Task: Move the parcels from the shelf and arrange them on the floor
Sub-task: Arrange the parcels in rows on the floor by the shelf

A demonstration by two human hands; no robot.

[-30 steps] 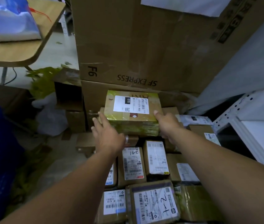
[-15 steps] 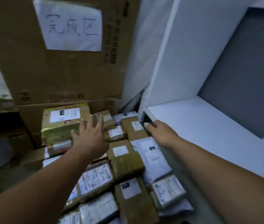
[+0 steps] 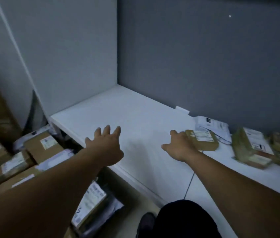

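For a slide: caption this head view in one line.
Right hand reaches a brown parcel on the white shelf; left hand open above its edge.

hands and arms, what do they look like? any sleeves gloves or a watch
The left hand and right hand are bare: no gloves, rings or watch visible. The left forearm and right forearm are uncovered to the frame edge, so no sleeve shows.
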